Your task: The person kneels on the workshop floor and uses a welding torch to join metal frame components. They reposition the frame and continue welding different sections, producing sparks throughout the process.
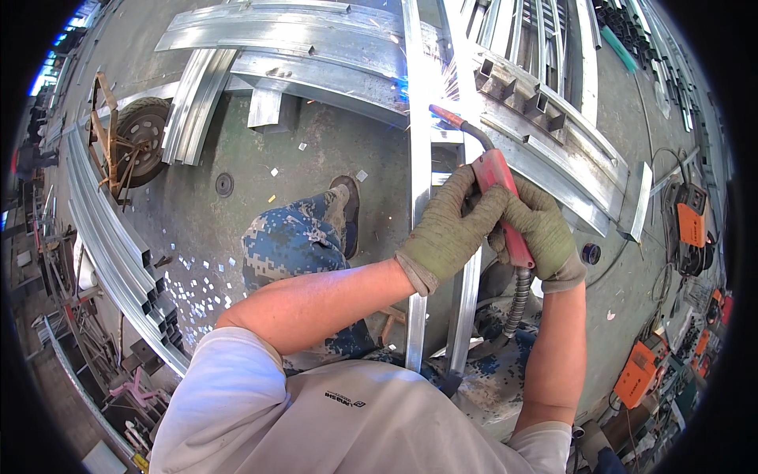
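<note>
Metal channels [324, 37] litter the workshop's green floor [237, 150]. Above a ladder-like metal frame [420, 170], the gloved left hand [450, 229] and right hand [545, 229] curl closed around a red-handled welding torch [495, 170], sparks [448, 83] beside its tip.

I have hand passage over the green floor [257, 162] left of the ladder-like metal frame [420, 170]; the trousered leg [280, 246] restricts it nearer the body. Stacked steel profiles [332, 79] block the far side. Sparks [450, 81] bar the frame's far portion. Rightward, the corrugated torch hose [519, 302] and a long metal beam [549, 172] obstruct travel.
</note>
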### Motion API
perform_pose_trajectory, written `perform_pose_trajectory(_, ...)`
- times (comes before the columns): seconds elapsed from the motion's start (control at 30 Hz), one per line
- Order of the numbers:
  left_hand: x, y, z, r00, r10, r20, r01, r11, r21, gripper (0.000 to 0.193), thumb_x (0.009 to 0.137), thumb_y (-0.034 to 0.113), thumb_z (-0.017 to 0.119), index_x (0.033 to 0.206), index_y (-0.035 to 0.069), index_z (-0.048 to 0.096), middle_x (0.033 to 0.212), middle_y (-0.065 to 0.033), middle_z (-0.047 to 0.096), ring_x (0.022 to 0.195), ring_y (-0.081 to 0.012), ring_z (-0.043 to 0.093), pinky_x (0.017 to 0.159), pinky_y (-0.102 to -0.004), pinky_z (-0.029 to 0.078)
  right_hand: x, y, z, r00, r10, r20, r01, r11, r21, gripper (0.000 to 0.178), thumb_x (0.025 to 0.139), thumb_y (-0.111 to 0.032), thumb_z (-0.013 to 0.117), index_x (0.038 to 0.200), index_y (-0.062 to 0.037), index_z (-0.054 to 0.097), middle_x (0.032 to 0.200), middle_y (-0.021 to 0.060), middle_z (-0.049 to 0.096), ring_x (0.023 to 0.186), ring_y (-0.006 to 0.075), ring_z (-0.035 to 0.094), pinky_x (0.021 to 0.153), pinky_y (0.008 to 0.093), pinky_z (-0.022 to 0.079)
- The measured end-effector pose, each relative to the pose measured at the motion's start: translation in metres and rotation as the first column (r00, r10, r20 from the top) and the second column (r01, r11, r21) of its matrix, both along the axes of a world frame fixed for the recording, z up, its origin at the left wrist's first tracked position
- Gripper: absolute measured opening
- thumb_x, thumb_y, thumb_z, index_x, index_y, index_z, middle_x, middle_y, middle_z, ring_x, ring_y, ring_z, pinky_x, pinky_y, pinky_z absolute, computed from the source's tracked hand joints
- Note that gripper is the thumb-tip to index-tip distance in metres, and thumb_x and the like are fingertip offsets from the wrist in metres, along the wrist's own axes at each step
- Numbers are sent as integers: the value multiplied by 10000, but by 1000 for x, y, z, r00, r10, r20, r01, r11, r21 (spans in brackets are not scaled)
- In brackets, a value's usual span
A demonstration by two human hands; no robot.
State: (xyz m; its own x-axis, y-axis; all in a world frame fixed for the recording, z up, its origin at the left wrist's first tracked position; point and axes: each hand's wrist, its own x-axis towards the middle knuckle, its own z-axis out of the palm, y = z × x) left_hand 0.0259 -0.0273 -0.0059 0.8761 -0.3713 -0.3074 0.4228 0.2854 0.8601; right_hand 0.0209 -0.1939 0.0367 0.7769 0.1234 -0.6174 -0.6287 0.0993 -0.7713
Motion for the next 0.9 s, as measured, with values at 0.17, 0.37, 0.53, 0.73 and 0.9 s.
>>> perform_pose_trajectory(0.17,4,1,3,1000,-31,4,31,999,34,333,1091,259,625,1318,17,607,983,9,594,868,-62,511,741,-257,469,0,0,0,1000,-26,11,26,1000,18,454,1008,-343,739,1305,-10,656,837,60,692,611,108,639,492,243,489)
perform_pose_trajectory(0.37,1,1,3,999,-33,-9,33,999,11,336,1096,256,616,1334,18,603,985,8,602,866,-61,517,748,-257,474,0,0,2,1000,-9,-11,9,1000,-15,455,1015,-337,729,1315,-5,649,839,67,695,603,110,642,496,247,500)
perform_pose_trajectory(0.53,1,-1,-1,999,-26,-20,26,1000,-2,339,1093,243,623,1350,23,600,1010,-1,621,882,-63,529,765,-258,483,0,-4,2,999,9,-32,-9,1000,-16,450,1016,-332,725,1316,-4,649,844,66,697,600,109,644,497,249,505)
perform_pose_trajectory(0.73,6,2,5,998,-56,-14,56,998,23,335,1092,244,624,1345,25,605,1002,-1,620,880,-62,531,763,-258,483,0,-4,0,999,-38,-17,38,999,-13,457,1010,-328,737,1316,-1,646,857,69,697,601,114,647,494,251,505)
perform_pose_trajectory(0.9,4,0,5,999,-54,-3,54,997,49,328,1090,261,629,1320,26,613,986,5,612,868,-62,522,748,-255,471,-1,-7,0,999,-42,-33,42,999,8,490,1000,-328,755,1334,10,636,872,68,696,606,119,652,493,256,511)
